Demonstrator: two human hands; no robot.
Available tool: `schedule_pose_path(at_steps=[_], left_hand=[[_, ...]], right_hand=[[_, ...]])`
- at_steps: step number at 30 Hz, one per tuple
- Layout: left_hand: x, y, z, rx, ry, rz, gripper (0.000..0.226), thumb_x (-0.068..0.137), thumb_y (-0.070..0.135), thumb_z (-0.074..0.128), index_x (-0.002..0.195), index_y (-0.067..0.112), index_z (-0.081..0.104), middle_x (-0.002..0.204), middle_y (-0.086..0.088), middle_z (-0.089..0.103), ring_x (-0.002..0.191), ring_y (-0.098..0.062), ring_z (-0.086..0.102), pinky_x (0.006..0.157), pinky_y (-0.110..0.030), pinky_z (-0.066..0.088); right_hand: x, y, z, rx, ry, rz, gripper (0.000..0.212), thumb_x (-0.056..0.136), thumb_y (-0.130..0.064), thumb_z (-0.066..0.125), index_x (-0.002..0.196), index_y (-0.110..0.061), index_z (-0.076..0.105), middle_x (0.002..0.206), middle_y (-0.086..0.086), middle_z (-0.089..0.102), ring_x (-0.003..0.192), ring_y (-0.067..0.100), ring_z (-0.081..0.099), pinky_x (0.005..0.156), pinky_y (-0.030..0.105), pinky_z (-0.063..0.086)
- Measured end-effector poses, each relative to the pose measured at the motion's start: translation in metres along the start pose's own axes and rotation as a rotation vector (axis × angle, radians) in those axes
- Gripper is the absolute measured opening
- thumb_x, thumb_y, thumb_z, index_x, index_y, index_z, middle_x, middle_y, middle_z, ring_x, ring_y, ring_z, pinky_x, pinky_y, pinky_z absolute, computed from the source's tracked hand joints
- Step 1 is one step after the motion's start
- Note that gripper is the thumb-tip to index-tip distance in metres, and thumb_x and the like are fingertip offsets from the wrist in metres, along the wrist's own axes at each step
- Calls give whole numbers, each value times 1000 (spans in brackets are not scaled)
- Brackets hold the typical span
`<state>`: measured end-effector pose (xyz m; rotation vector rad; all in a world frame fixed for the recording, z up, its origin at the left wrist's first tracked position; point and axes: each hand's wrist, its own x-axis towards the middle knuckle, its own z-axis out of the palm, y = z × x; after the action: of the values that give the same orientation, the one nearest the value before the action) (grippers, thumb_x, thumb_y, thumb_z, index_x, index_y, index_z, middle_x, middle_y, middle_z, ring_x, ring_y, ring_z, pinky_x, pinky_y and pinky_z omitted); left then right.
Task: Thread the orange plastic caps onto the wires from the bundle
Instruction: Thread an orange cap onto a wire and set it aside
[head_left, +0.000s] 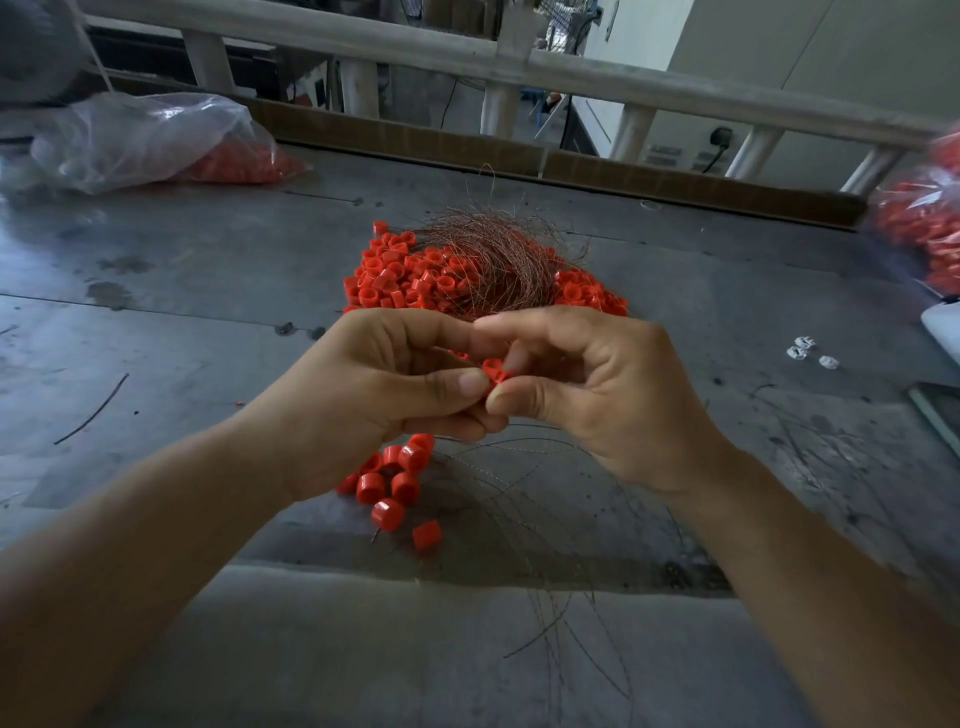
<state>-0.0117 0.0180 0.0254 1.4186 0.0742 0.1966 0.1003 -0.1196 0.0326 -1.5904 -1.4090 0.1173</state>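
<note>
Cap (496, 370) sits pinched between your curled left hand (384, 389) and right hand (592, 400), just before the pile (410, 280) and wires (493, 254).

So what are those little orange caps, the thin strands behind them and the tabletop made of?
The orange caps: moulded plastic by the look, smooth with a slight sheen, all identical. The wire bundle: fine metal, perhaps copper, judging by the reddish-brown glint and springy curl. The tabletop: probably sheet metal, dull grey, scuffed, stained, with visible seams.

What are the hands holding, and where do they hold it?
The left hand and right hand pinch one orange cap by its sides, with thumbs and fingertips.
</note>
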Motion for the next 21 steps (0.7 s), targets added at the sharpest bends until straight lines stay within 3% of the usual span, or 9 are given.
schedule_pose_path(at_steps=[6, 10, 13, 16, 21], left_hand=[[0, 0, -2, -23, -39, -26, 38, 57, 20, 71, 95, 17, 68, 72, -12, 71, 65, -20, 70, 54, -20, 54], [-2, 3, -2, 26, -97, 15, 52, 61, 37, 79, 108, 23, 63, 82, -12, 72, 77, -25, 71, 62, -23, 55], [-4, 2, 3, 243, -31, 92, 60, 61, 38, 78, 114, 34, 51, 81, -6, 73, 74, -22, 71, 62, -22, 55], [-5, 1, 7, 274, 9, 119, 64, 55, 36, 73, 113, 36, 48, 78, -4, 73, 69, -18, 71, 60, -20, 54], [-9, 2, 12, 231, 18, 160, 66, 58, 30, 78, 116, 36, 47, 76, -5, 72, 66, -16, 70, 59, -20, 54]], right_hand=[[3, 1, -3, -103, -146, 3, 24, 73, -26, 65, 96, -20, 67, 82, -11, 57, 78, 1, 55, 74, 14, 44], [3, 0, 0, -196, -133, -28, 20, 79, -23, 60, 88, -7, 66, 79, -15, 48, 73, -4, 48, 70, 9, 40], [1, -1, 1, -216, -143, -43, 11, 81, -13, 62, 86, -3, 63, 82, -9, 49, 74, 2, 52, 67, 17, 47], [-1, -2, 3, -230, -152, -54, 5, 82, -4, 62, 85, -1, 61, 83, -1, 50, 72, 14, 56, 63, 32, 51], [-2, -9, 8, -251, -104, -87, 5, 78, -5, 59, 80, -1, 61, 80, -3, 49, 69, 14, 53, 60, 32, 49]])
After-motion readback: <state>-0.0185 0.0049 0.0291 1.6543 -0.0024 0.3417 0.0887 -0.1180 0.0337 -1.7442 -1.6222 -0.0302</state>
